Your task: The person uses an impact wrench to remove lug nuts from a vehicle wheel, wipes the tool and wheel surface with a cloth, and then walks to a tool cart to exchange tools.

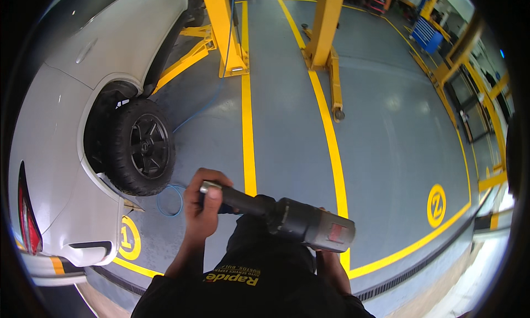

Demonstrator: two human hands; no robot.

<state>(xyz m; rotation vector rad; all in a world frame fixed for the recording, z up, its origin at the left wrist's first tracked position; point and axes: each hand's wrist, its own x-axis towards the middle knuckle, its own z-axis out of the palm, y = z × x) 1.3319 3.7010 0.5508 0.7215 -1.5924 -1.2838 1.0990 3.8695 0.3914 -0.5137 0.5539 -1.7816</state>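
Observation:
A dark grey impact wrench (309,224) lies crosswise in front of my body, with a long nose and a silver socket (207,186) at its left tip. Around that tip my left hand (203,210) is closed, its thumb pressed beside the metal. My right hand (329,258) comes up under the thick motor end and bears it; the tool's body hides most of its fingers. Ahead on the left, a black wheel (146,147) with a knobbly tyre sits at the wheel arch of a white car (61,130).
Yellow lift posts (223,31) (327,28) stand ahead, with a low lift arm (335,86) reaching toward me. A blue hose (170,202) lies coiled near the wheel. Farther right are a blue tool cabinet (427,35) and a yellow frame (488,97). A drain grate (397,276) runs behind me.

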